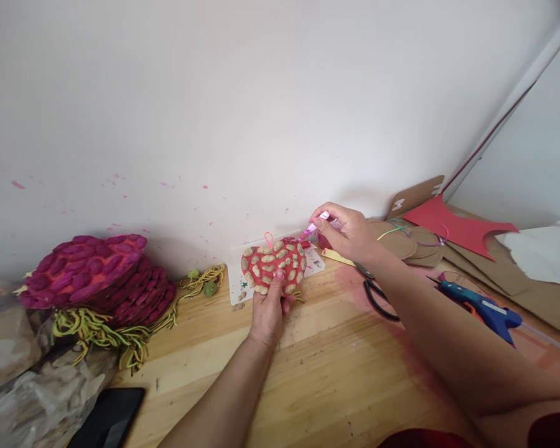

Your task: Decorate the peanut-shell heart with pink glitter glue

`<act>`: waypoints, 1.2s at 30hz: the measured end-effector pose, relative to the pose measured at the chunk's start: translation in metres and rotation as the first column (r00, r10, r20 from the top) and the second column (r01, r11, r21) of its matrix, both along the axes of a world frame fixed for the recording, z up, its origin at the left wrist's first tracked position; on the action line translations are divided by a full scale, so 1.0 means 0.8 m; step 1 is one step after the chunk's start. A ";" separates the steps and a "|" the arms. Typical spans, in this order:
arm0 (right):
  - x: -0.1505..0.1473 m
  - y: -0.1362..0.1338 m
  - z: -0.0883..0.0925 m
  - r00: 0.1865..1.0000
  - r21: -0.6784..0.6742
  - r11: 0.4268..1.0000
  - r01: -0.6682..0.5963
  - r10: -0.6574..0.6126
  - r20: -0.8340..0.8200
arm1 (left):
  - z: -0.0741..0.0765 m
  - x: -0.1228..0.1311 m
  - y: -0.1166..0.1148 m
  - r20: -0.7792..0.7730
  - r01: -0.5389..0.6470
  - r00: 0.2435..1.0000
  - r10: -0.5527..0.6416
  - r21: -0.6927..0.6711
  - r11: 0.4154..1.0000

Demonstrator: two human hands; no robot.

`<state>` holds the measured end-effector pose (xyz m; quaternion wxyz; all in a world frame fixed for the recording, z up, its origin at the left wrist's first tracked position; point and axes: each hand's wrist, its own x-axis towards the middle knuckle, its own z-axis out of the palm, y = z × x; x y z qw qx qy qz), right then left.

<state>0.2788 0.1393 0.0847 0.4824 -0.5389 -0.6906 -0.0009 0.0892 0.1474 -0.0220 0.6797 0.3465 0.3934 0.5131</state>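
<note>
Two hands met at one red peanut-studded piece (270, 264), held over a spattered white sheet (236, 281) near the back of the bench (308, 361). Your left hand (267, 308) clamped its lower edge, thumb (277, 285) across the front; your right hand (343, 230) pinched what looked like a paint-smeared brush (310, 231) at the upper right corner. Magenta paint (289, 240) showed there, while most peanuts (256, 271) were plain tan, so the coating appeared barely begun. Good work here likely called for short strokes around each curved shell, a firm left grip and a thumb shifted clear of unpainted nuts. Pink flecks on the wall (261, 124) argued for a lightly loaded tip. The magenta-coated stack (86, 267) at left offered you a guide to coverage.
</note>
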 end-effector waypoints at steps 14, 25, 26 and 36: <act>0.007 0.007 -0.009 0.993 0.009 1.000 0.023 -0.022 -0.116 | -0.003 0.001 0.000 -0.034 0.011 0.999 -0.010 0.010 1.000; 0.008 0.010 -0.010 0.988 -0.029 0.999 0.030 -0.034 -0.148 | -0.001 0.001 0.001 -0.025 -0.001 1.000 0.002 0.007 1.000; 0.007 0.009 -0.010 0.988 -0.025 1.000 0.018 -0.022 -0.154 | -0.001 0.001 0.001 -0.022 0.000 1.000 0.000 0.011 1.000; 0.009 0.008 -0.010 0.990 -0.041 0.998 0.042 -0.047 -0.134 | 0.001 0.001 -0.001 -0.020 0.000 1.000 0.000 -0.003 1.000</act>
